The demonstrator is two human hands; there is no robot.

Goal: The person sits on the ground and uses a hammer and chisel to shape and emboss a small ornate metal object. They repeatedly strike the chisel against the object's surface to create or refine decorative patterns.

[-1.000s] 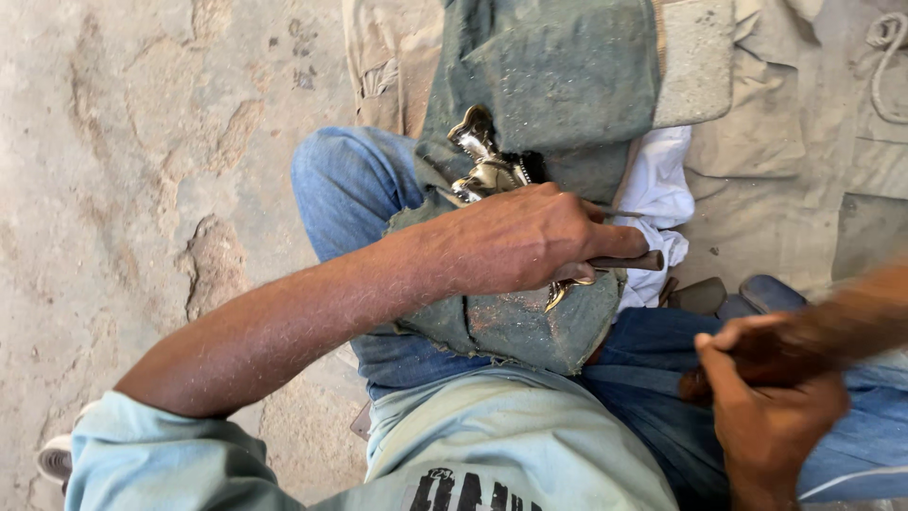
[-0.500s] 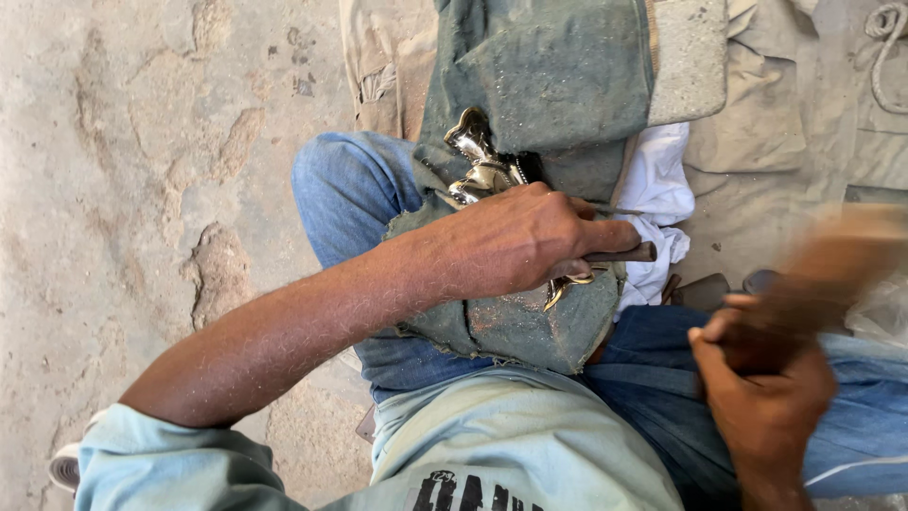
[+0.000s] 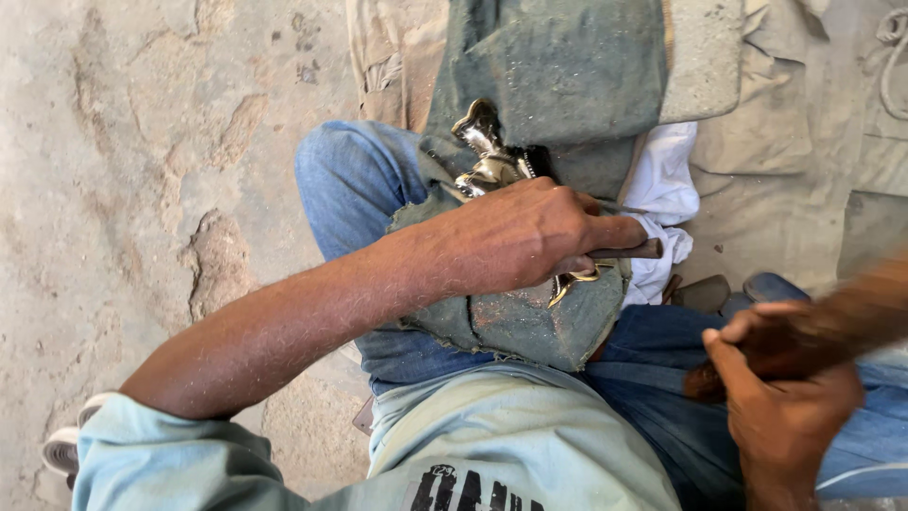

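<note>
While my left hand (image 3: 530,237) holds a punch (image 3: 629,251) closed over the brass piece (image 3: 492,156), its shaft points rightward. Right hand (image 3: 785,397) clenches a blurred mallet (image 3: 842,322), right of it.

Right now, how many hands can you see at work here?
2. The left hand presses down on a shiny metal piece lying on the green cloth over the lap. The right hand is at lower right, closed around a blurred wooden handle.

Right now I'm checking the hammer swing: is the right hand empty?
No: the right hand is wrapped around a brown wooden handle, blurred as it runs up to the right, while the left hand holds a thin tool.
</note>
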